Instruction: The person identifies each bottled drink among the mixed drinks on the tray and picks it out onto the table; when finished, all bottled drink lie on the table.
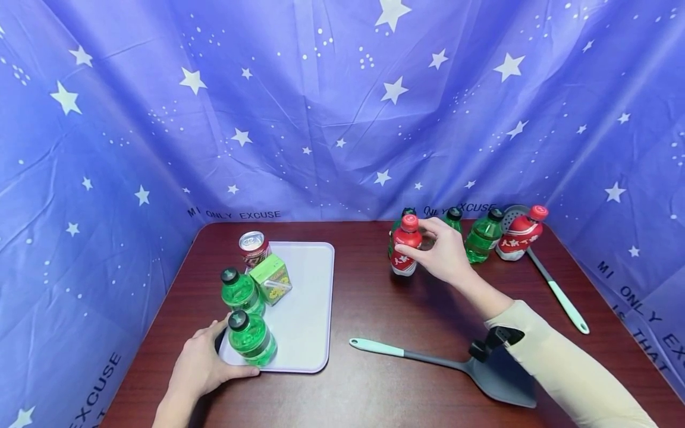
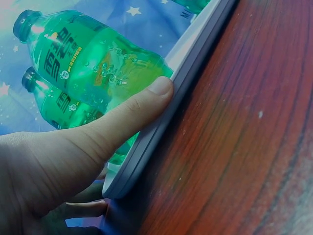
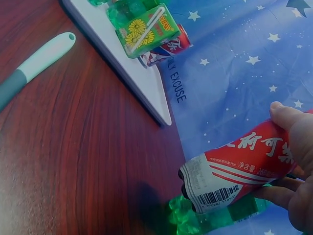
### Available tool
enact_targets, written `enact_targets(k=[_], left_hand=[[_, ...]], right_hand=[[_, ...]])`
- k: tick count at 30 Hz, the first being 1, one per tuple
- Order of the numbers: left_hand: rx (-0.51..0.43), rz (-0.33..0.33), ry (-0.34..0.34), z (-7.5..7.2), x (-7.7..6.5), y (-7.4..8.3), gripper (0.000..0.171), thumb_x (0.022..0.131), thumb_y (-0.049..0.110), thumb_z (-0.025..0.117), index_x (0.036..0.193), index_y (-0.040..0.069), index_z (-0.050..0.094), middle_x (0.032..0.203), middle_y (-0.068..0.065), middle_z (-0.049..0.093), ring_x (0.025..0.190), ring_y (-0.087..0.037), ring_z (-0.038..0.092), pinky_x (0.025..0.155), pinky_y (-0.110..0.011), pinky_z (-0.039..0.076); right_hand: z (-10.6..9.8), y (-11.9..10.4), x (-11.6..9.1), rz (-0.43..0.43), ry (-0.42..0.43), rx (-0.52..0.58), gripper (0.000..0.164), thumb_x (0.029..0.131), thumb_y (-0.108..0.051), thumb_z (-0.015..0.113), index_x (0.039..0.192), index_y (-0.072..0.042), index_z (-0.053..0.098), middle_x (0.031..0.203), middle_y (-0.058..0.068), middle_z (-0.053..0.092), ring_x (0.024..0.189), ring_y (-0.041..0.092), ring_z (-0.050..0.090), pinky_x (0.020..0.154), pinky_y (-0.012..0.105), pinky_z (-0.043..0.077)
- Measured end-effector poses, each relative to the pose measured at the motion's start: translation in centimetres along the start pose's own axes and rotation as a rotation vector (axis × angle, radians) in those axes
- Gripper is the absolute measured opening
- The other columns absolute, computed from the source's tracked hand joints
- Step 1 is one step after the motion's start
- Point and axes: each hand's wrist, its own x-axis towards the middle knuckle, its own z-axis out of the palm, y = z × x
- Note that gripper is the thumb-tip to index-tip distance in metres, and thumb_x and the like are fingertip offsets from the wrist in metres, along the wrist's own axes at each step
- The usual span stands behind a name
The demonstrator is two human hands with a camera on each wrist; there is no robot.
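My right hand grips a red-labelled cola bottle by its upper part. In the right wrist view, the bottle's pale barcoded base faces the camera, in front of a green soda bottle. At the near left corner of the white tray, my left hand touches the edge, its thumb straight along the rim. Beside it on the tray stand two green soda bottles, a green drink carton with a straw, and a soda can.
More green bottles and another red cola bottle stand at the back right. A slotted skimmer lies at the right. Partly under my right sleeve lies a grey spatula. A blue star-printed curtain encloses the table.
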Motion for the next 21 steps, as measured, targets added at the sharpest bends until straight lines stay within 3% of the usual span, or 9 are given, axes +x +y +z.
enact_targets(k=[6,8,11,15,17,21], left_hand=[[0.001,0.002,0.000,0.0,0.0,0.0,0.141,0.043,0.080,0.095,0.150,-0.003,0.055,0.143,-0.042,0.058,0.128,-0.062,0.058,0.097,-0.071,0.054],[0.002,0.004,0.002,0.0,0.0,0.0,0.141,0.044,0.079,0.095,0.150,-0.003,0.055,0.143,-0.042,0.058,0.128,-0.062,0.058,0.097,-0.071,0.054],[0.002,0.005,0.003,-0.1,-0.1,0.0,0.141,0.044,0.079,0.095,0.150,-0.003,0.055,0.143,-0.042,0.058,0.128,-0.062,0.059,0.097,-0.071,0.054],[0.000,0.006,0.004,-0.1,-0.1,0.1,0.141,0.044,0.079,0.095,0.150,-0.003,0.055,0.143,-0.042,0.058,0.128,-0.062,0.059,0.097,-0.071,0.054],[0.000,0.005,0.004,-0.1,-0.1,0.1,0.140,0.044,0.079,0.095,0.150,-0.003,0.055,0.142,-0.042,0.058,0.128,-0.062,0.059,0.097,-0.071,0.054],[-0.003,0.003,0.004,-0.1,-0.1,0.1,0.140,0.044,0.079,0.095,0.150,-0.003,0.056,0.142,-0.042,0.058,0.128,-0.061,0.059,0.097,-0.071,0.054]], right_hand=[[-0.7,0.4,-0.5,0.021,-0.001,0.007,0.053,0.076,-0.021,0.098,0.123,-0.008,0.077,0.106,0.009,0.074,0.096,0.032,0.080,0.081,0.000,0.048],[-0.9,0.6,-0.7,0.026,0.000,0.008,0.054,0.076,-0.020,0.098,0.123,-0.008,0.077,0.106,0.010,0.074,0.097,0.034,0.080,0.083,-0.001,0.047],[-1.2,0.7,-0.9,0.032,-0.001,0.001,0.051,0.077,-0.020,0.098,0.122,-0.007,0.076,0.106,0.009,0.074,0.099,0.034,0.079,0.085,0.011,0.058],[-1.5,1.0,-1.3,0.041,-0.002,-0.016,0.048,0.077,-0.020,0.097,0.118,-0.007,0.076,0.106,0.008,0.073,0.098,0.033,0.079,0.086,0.039,0.065],[-1.5,1.1,-1.5,0.047,-0.005,-0.019,0.048,0.077,-0.020,0.097,0.116,-0.006,0.075,0.105,0.008,0.073,0.097,0.032,0.079,0.085,0.040,0.065],[-1.4,1.3,-1.8,0.045,-0.014,-0.031,0.049,0.076,-0.020,0.098,0.116,-0.006,0.074,0.106,0.008,0.073,0.094,0.029,0.078,0.079,0.024,0.063]])
